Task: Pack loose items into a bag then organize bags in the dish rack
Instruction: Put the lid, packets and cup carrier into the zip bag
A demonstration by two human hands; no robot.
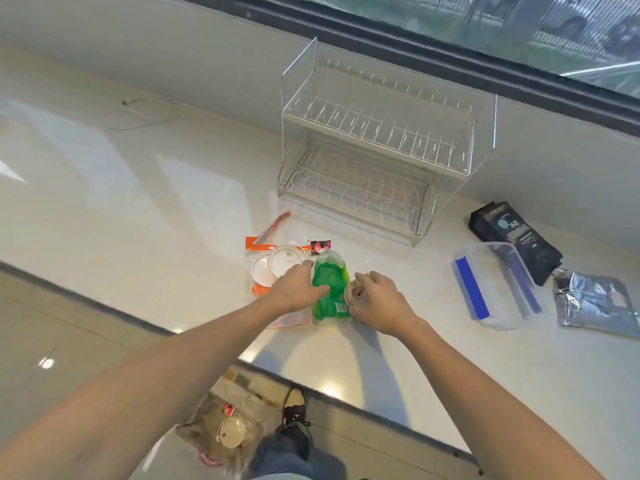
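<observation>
Green plastic bag (330, 289), translucent and crumpled, lies near the front edge of the pale glossy bench (145, 188), about midway along its visible length, with both hands upon it. Left hand (298, 284) rests on the bag's left side, its grip pressing the film flat, with fingers extended rather than curled. Right hand (375, 301) is at the bag's right side, its grip curled around a small pale round item (356, 293) at the bag's edge; whether the item is inside the bag cannot be told. Touching the green bag on its left lies a clear zip bag with orange trim (263, 247) holding white round lids (277, 265); a small red-and-black sachet (320, 245) lies just beyond the green bag. A two-tier white wire dish rack (377, 147) stands toward the back edge of the bench, against the low wall beneath the window (519, 26), both tiers bare of bags. Toward the right end of the bench, a clear plastic container with blue clips (491, 289) lies beside a black pouch (516, 233) and a silver foil pouch (595, 303), all well apart from the hands. Below the front edge of the bench, on the floor (45, 334), lies a clear bag with a round item (225, 434), beside a shoe (294, 405).
</observation>
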